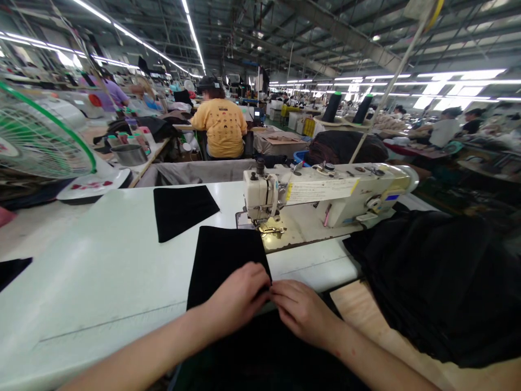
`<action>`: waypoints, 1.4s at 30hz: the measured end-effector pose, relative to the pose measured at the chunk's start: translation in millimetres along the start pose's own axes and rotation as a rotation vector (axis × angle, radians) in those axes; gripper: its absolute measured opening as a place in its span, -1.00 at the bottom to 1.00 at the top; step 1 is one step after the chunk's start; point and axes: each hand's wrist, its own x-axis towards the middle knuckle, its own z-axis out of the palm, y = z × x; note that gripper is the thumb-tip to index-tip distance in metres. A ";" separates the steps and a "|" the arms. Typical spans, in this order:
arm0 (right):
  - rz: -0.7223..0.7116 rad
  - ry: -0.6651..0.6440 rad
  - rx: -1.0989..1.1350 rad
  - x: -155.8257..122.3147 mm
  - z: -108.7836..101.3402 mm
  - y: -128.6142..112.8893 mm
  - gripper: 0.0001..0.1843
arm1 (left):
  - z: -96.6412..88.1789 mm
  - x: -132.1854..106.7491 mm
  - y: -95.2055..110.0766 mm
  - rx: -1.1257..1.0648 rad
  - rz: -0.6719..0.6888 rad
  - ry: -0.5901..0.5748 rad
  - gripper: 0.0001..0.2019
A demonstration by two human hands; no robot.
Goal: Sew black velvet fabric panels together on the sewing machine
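- Black, flat, four-sided fabric panel (pixel 226 258): lies on the pale, smooth-topped sewing table (pixel 101 260), reaching toward its near edge. Its far right corner sits just beside the sewing machine's needle area.
- Left hand (pixel 244 288): fingers curled over the panel's near right part, thumb and fingers pinching its edge.
- Right hand (pixel 303 309): fingers pressed together, tips meeting the left fingertips at the same edge. Cannot tell whether cloth lies between them.
- Cream, metal-bodied sewing machine (pixel 321 193): mounted at the table's far edge, right of the panel. A white paper strip (pixel 321 191) with yellow ends covers its arm.
- Second black fabric panel (pixel 183 212): flat near the table's far edge, left of the machine.
- Large, loose black fabric heap (pixel 443 277): beyond the table's right end, partly over a light-brown wooden board (pixel 386 320).
- Green-rimmed wire-cage fan (pixel 44 133): past the table's far left corner.
- Co-worker in a yellow shirt (pixel 222 125): seated beyond the far edge.
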 end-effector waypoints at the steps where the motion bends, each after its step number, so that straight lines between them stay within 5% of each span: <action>1: -0.005 -0.011 0.002 0.1 -0.9 0.5 -0.60 | 4.7 -14.3 6.4 0.020 0.096 -0.047 -0.91; 5: 0.001 -0.025 0.013 8.3 0.1 7.1 -0.60 | 8.9 -35.4 3.5 0.055 0.228 -0.042 -0.66; 12: 0.048 -0.020 -0.028 44.3 8.2 34.8 -0.66 | -15.1 2.0 -27.7 0.020 0.221 -0.013 -0.73; 24: 0.175 -0.015 -0.217 100.4 21.1 76.3 -0.78 | -24.4 46.7 -86.1 0.009 0.140 0.046 -0.71; 31: 0.237 0.046 -0.189 95.8 15.9 60.3 -0.74 | -27.0 63.4 -103.8 0.151 0.058 0.015 -0.68; 34: 0.213 0.132 -0.147 74.8 -9.4 37.6 -0.67 | -15.7 55.5 -107.4 0.223 -0.083 0.080 -0.60; 37: 0.230 0.279 -0.223 41.3 -60.7 24.7 -0.65 | -9.0 45.9 -119.9 0.285 -0.279 0.167 -0.45; 39: 0.311 0.360 -0.397 12.2 -107.2 29.7 -0.68 | -13.7 41.2 -135.1 0.311 -0.368 0.198 -0.42; 42: 0.650 0.355 -0.696 -39.2 -173.2 60.9 -0.61 | -31.2 34.3 -158.9 0.346 -0.429 0.230 -0.45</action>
